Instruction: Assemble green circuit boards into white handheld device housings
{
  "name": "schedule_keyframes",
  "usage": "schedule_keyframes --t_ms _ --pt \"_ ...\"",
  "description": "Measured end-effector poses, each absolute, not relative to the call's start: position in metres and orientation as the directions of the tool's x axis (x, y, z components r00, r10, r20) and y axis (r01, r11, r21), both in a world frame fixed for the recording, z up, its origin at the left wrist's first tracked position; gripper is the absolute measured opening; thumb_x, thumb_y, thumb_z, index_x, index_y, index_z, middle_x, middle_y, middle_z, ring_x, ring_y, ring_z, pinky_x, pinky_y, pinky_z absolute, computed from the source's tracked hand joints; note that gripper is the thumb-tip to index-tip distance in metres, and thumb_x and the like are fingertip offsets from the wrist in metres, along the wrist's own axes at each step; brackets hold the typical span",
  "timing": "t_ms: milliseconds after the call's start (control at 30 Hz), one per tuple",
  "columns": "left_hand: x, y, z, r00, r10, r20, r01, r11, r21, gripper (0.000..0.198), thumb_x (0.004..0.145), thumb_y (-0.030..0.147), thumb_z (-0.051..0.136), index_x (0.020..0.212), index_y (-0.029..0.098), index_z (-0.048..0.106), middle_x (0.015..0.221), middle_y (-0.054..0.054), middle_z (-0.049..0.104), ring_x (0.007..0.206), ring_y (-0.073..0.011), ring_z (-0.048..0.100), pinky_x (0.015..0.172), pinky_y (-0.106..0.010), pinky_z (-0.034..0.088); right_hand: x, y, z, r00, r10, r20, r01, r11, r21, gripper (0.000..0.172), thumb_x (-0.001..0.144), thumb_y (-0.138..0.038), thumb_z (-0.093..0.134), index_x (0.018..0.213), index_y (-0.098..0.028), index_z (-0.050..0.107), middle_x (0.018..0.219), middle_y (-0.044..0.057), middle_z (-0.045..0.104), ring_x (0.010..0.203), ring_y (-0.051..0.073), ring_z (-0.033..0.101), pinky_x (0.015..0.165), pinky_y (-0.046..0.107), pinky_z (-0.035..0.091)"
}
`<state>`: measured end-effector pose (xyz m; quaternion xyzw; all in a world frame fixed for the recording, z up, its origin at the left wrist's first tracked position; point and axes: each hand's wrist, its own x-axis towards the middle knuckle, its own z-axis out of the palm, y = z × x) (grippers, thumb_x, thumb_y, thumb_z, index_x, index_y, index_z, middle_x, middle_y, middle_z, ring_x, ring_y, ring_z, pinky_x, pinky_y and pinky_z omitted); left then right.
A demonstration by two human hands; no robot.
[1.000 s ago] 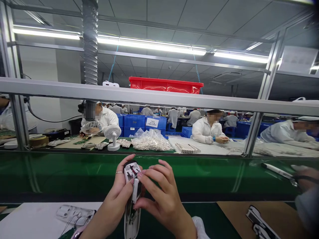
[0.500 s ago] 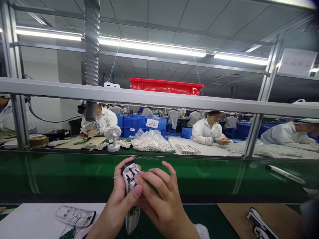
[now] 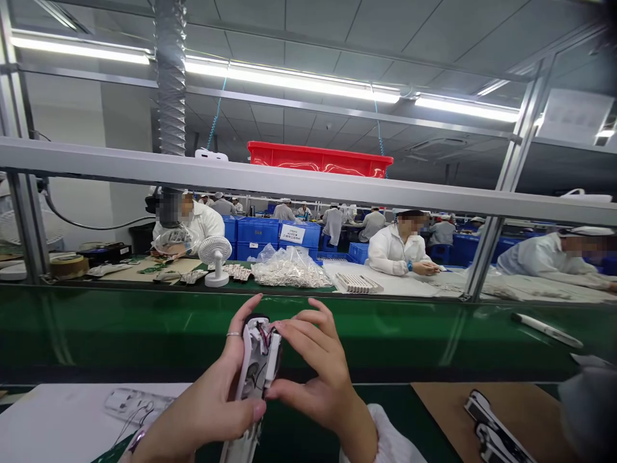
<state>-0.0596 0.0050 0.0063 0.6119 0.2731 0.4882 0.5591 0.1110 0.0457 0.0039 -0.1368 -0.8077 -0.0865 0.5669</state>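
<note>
A white plastic handheld device housing (image 3: 255, 366) stands nearly upright between my hands, open on its face, with thin red and black wires and dark inner parts showing. My left hand (image 3: 207, 386), wearing a ring, grips its left side and lower body. My right hand (image 3: 313, 366) holds its upper right edge between fingertips and thumb. The housing's lower end reaches down behind my left hand's fingers, partly hidden. Nearest my left hand, a clear-and-white part with loose thin wires (image 3: 137, 405) lies on a white mat (image 3: 58, 418).
A green conveyor belt (image 3: 144, 334) runs across in front of me, with a white marker pen (image 3: 547, 330) on it. Black-and-white device parts (image 3: 491, 424) lie on a brown mat (image 3: 443, 405). A grey sleeve (image 3: 590, 411) intrudes at right. Co-workers sit beyond the metal rail (image 3: 289, 180).
My right hand has drawn back to the right and now holds the housing's edge, uncovering its open face. The housing has risen slightly and turned. The whole view has tilted a little.
</note>
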Motion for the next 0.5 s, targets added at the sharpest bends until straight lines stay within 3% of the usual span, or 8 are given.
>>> schedule_keyframes --t_ms 167,233,300,400,433,500 --pt "-0.06 0.006 0.021 0.334 0.928 0.167 -0.338 -0.048 0.94 0.127 0.057 0.033 0.079 0.146 0.027 -0.012 0.072 0.002 0.063 0.065 -0.0178 0.057 0.06 -0.026 0.043 0.105 0.057 -0.008 -0.274 0.249 0.929 0.123 0.967 -0.223 0.054 0.082 -0.059 0.055 0.122 -0.022 0.056 0.107 0.006 0.066 0.102 0.023 0.054 0.097 0.044 0.041" --pt "-0.057 0.008 0.027 0.296 0.946 0.134 -0.34 -0.027 0.94 0.123 0.061 0.021 0.074 0.146 0.025 -0.015 0.066 0.004 0.063 0.057 -0.0165 0.058 0.057 -0.025 0.044 0.105 0.06 -0.009 -0.257 0.326 0.91 0.08 0.945 -0.316 0.054 0.082 -0.062 0.052 0.119 -0.023 0.059 0.106 0.006 0.066 0.102 0.023 0.053 0.091 0.042 0.044" --pt "-0.054 0.009 0.028 0.245 0.962 0.118 -0.347 -0.027 0.938 0.112 0.068 0.015 0.068 0.147 0.029 -0.009 0.072 0.002 0.066 0.06 -0.0162 0.061 0.061 -0.026 0.047 0.106 0.063 -0.01 -0.258 0.4 0.88 0.05 0.915 -0.401 0.053 0.083 -0.064 0.051 0.116 -0.024 0.062 0.105 0.007 0.066 0.101 0.024 0.052 0.088 0.041 0.046" --pt "-0.051 0.011 0.023 0.14 0.983 0.115 -0.373 -0.055 0.926 0.084 0.081 0.027 0.063 0.147 0.034 0.011 0.11 -0.003 0.063 0.085 -0.0171 0.063 0.075 -0.026 0.047 0.109 0.066 -0.01 -0.272 0.485 0.831 0.024 0.867 -0.498 0.051 0.083 -0.062 0.051 0.117 -0.026 0.062 0.107 0.007 0.061 0.102 0.023 0.052 0.089 0.04 0.045" --pt "-0.05 0.013 0.02 0.116 0.987 0.114 -0.35 -0.067 0.934 0.079 0.084 0.033 0.061 0.147 0.033 0.013 0.114 -0.004 0.061 0.088 -0.0172 0.061 0.076 -0.026 0.047 0.11 0.068 -0.01 -0.269 0.506 0.82 0.018 0.854 -0.52 0.05 0.083 -0.062 0.052 0.117 -0.027 0.062 0.108 0.007 0.06 0.103 0.023 0.052 0.09 0.04 0.045" --pt "-0.05 0.015 0.015 0.131 0.983 0.125 -0.269 -0.087 0.959 0.075 0.089 0.04 0.052 0.148 0.033 0.005 0.101 -0.004 0.063 0.08 -0.0169 0.06 0.072 -0.027 0.047 0.111 0.07 -0.01 -0.256 0.546 0.798 0.011 0.827 -0.563 0.047 0.082 -0.06 0.055 0.115 -0.029 0.063 0.108 0.006 0.059 0.104 0.023 0.052 0.092 0.039 0.044"
